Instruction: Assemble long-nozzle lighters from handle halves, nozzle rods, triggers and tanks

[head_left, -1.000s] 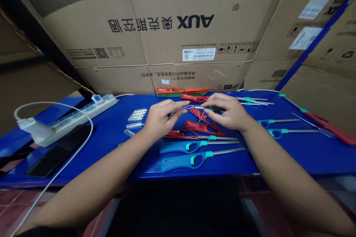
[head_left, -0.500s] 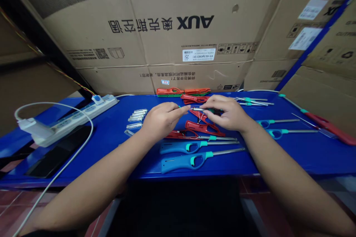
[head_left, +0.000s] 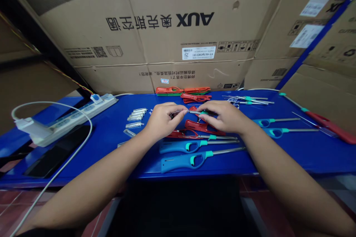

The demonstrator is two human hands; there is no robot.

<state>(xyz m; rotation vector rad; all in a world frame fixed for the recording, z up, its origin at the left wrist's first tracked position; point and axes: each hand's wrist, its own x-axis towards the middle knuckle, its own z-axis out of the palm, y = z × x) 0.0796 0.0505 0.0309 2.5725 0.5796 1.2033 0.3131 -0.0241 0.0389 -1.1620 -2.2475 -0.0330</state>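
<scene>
Over the middle of the blue table, my right hand (head_left: 226, 116) grips a thin metal lighter tube (head_left: 194, 111) with a green part. My left hand (head_left: 164, 119) pinches at the tube's left tip; what its fingers hold is too small to name. Red handle shells (head_left: 204, 127) lie just below my hands. Nearer to me are two blue lighters (head_left: 180, 163) with green triggers. Clear fuel tanks (head_left: 135, 117) lie in a row left of my left hand. Several metal tubes with wires (head_left: 251, 100) rest beyond my right hand.
A white power strip (head_left: 75, 118) with a cable and a black phone (head_left: 57, 152) are at the left. Cardboard (head_left: 167, 37) stands behind the table (head_left: 303, 155). Orange and green shells (head_left: 183, 90) lie at the back; more blue lighters (head_left: 275, 132) and a red one (head_left: 330, 124) lie right.
My left fingers have closed into a pinch near the tube's tip. The tube in my right hand has shifted slightly, and more of its green part shows.
</scene>
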